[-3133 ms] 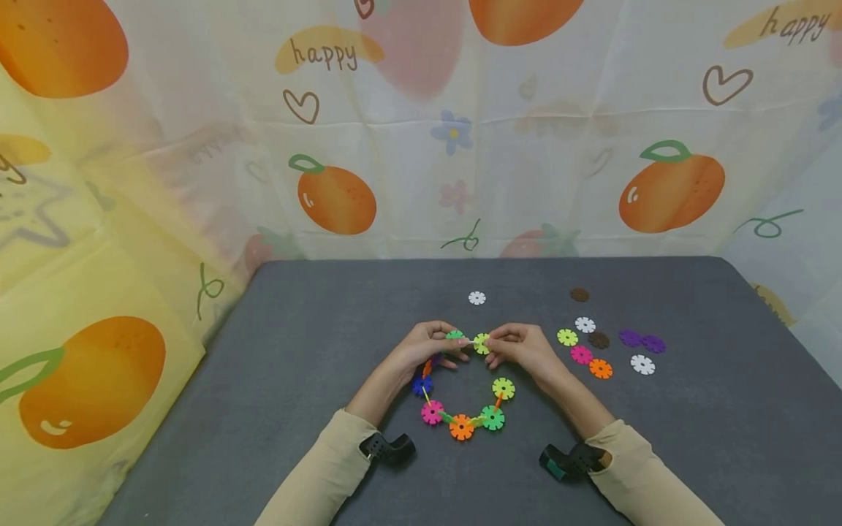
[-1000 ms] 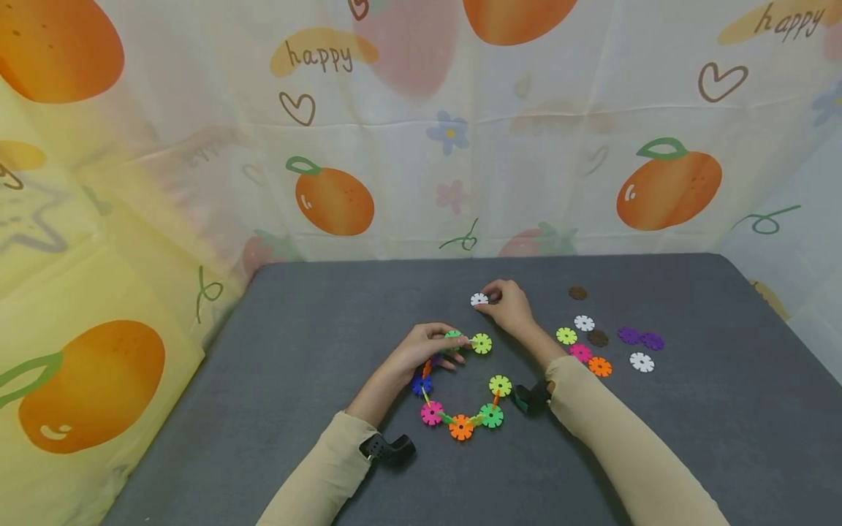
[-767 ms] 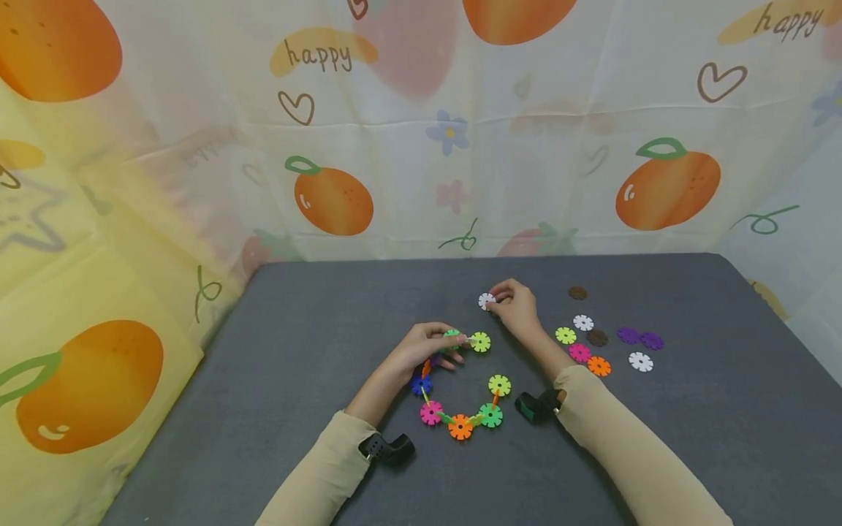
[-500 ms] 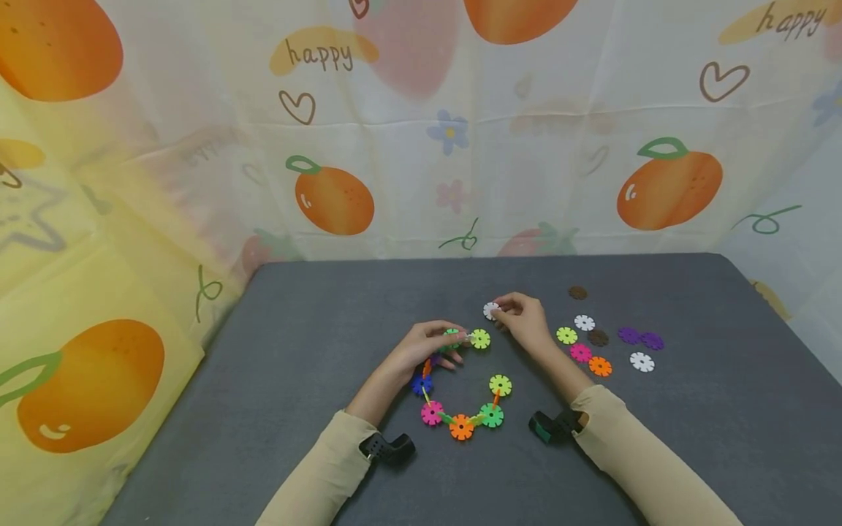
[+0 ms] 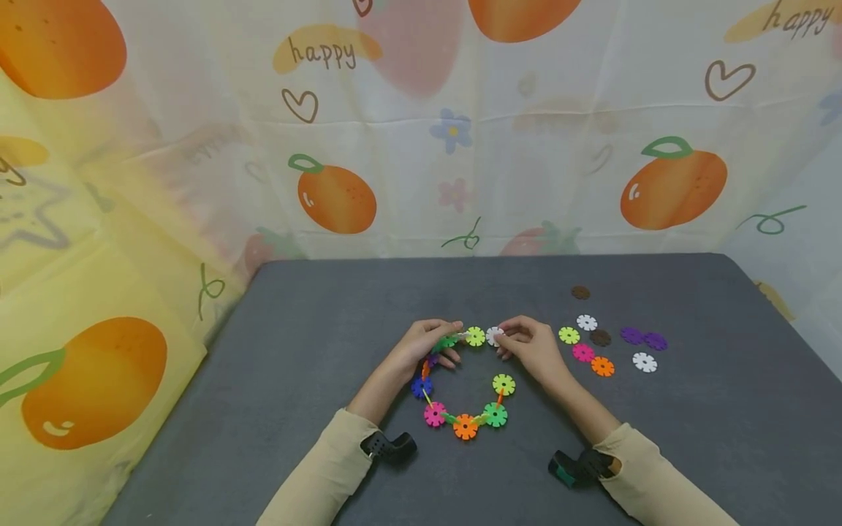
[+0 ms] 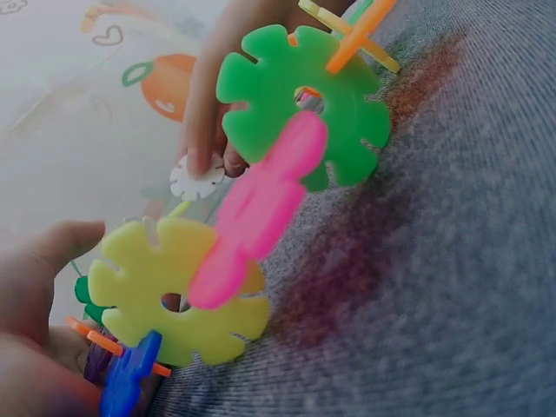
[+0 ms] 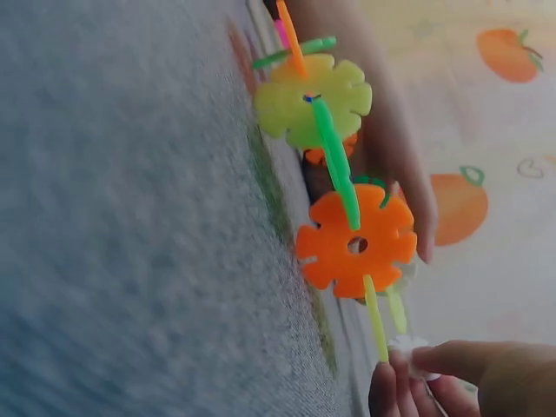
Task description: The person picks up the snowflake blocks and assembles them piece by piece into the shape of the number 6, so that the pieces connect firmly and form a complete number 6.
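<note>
My right hand (image 5: 531, 349) pinches a white notched plastic disc (image 5: 494, 336) between thumb and fingertips. The disc is right beside the yellow-green end disc (image 5: 475, 337) of an interlocked chain; whether they are joined cannot be told. My left hand (image 5: 421, 347) lies around the chain's upper left near a green disc (image 5: 449, 341). In the left wrist view its thumb (image 6: 74, 239) stands straight, apart from the discs, with the other fingers partly hidden behind the chain. The chain curves down through a blue disc (image 5: 422, 387), pink disc (image 5: 435, 414) and orange disc (image 5: 465, 427) to another yellow-green disc (image 5: 503, 385).
Several loose discs lie right of my right hand, among them a pink disc (image 5: 583, 353), an orange disc (image 5: 602, 367), a white disc (image 5: 645, 362) and two purple discs (image 5: 643, 338). A brown disc (image 5: 580, 292) lies farther back on the grey table (image 5: 296, 351).
My right hand let go of the chain's yellow-green end, picked up the white disc behind it and brought it back beside that end. My left thumb has lifted off the chain.
</note>
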A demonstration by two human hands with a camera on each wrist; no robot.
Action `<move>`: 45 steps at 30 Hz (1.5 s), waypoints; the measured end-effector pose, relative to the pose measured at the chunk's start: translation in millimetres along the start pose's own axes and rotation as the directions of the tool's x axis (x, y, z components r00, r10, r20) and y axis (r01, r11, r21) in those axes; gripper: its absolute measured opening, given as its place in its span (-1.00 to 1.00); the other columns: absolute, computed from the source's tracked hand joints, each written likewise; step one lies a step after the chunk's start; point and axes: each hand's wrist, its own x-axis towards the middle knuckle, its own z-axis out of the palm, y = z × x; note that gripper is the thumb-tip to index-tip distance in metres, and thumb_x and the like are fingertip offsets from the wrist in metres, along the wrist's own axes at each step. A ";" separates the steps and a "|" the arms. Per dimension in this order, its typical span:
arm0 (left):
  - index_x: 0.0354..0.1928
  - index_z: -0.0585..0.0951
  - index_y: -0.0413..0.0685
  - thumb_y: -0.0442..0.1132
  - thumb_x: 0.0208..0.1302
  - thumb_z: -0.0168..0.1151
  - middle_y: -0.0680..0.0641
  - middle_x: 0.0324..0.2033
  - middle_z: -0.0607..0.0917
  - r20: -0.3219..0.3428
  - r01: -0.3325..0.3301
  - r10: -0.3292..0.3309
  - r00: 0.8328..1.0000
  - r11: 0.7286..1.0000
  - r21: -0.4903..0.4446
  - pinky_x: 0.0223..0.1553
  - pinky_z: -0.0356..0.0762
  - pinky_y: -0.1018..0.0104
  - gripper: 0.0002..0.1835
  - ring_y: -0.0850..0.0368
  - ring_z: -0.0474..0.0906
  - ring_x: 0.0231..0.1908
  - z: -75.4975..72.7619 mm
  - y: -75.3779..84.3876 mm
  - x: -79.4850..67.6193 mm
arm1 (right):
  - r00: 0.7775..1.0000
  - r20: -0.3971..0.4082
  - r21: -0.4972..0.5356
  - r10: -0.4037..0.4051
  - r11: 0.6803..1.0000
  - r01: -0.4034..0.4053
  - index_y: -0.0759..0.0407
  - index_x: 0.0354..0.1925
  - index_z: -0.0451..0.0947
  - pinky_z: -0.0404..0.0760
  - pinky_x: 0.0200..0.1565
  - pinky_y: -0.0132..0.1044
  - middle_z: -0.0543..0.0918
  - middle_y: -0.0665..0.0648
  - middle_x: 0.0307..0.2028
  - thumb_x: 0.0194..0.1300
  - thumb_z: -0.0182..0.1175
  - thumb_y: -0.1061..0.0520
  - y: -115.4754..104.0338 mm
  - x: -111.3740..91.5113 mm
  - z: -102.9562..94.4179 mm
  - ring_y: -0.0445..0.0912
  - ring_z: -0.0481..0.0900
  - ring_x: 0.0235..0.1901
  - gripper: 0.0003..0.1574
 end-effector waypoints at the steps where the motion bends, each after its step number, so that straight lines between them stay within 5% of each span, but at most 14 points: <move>1: 0.05 0.64 -0.16 0.04 0.32 0.24 -0.15 -0.01 0.71 -0.002 0.001 -0.001 1.000 1.000 -0.008 -0.38 0.73 0.30 -0.56 0.20 0.69 -0.51 -0.1 -0.2 0.4 | 1.000 0.005 -0.001 -0.005 1.000 0.005 0.42 -0.10 0.55 0.70 -0.37 -0.32 0.67 0.40 -0.29 0.28 0.28 0.25 0.0 -1.3 0.2 -0.16 0.68 -0.47 -0.72; 16: 0.06 0.65 -0.22 -0.14 0.38 0.16 -0.16 -0.15 0.74 -0.071 0.023 -0.027 0.997 0.998 -0.064 -0.49 0.67 0.40 -0.65 0.25 0.64 -0.62 4.8 3.9 -3.3 | 0.991 0.102 0.049 -0.083 0.996 0.078 0.45 -0.24 0.53 0.74 -0.31 -0.26 0.68 0.45 -0.28 0.25 0.30 0.27 3.4 -6.0 2.8 -0.10 0.71 -0.43 -0.78; 25: 0.08 0.63 -0.19 -0.13 0.37 0.21 -0.19 0.07 0.67 0.003 0.044 -0.044 0.999 0.995 -0.092 -0.32 0.74 0.29 -0.64 0.14 0.75 -0.40 3.8 6.1 -8.9 | 0.986 0.126 0.076 -0.108 0.992 0.099 0.45 -0.25 0.52 0.75 -0.28 -0.24 0.65 0.47 -0.23 0.25 0.30 0.28 5.3 -6.6 2.4 -0.07 0.73 -0.41 -0.79; 35: -0.01 0.67 -0.25 -0.19 0.35 0.23 -0.23 -0.13 0.75 0.013 0.008 -0.008 1.000 1.000 -0.004 -0.34 0.73 0.31 -0.70 0.19 0.74 -0.42 3.5 3.5 -6.2 | 0.972 0.140 0.085 -0.188 0.980 0.177 0.42 -0.30 0.56 0.75 -0.26 -0.21 0.64 0.42 -0.24 0.22 0.32 0.28 8.1 -5.3 2.8 -0.04 0.73 -0.39 -0.82; 45: -0.07 0.69 -0.28 -0.25 0.38 0.18 -0.23 -0.11 0.74 -0.018 -0.016 0.018 1.000 0.998 0.057 -0.33 0.73 0.29 -0.74 0.21 0.72 -0.42 6.6 8.2 -8.4 | 0.957 0.156 0.122 -0.245 0.966 0.227 0.38 -0.33 0.56 0.75 -0.26 -0.17 0.66 0.42 -0.26 0.22 0.31 0.31 8.1 -5.3 0.9 0.01 0.73 -0.39 -0.88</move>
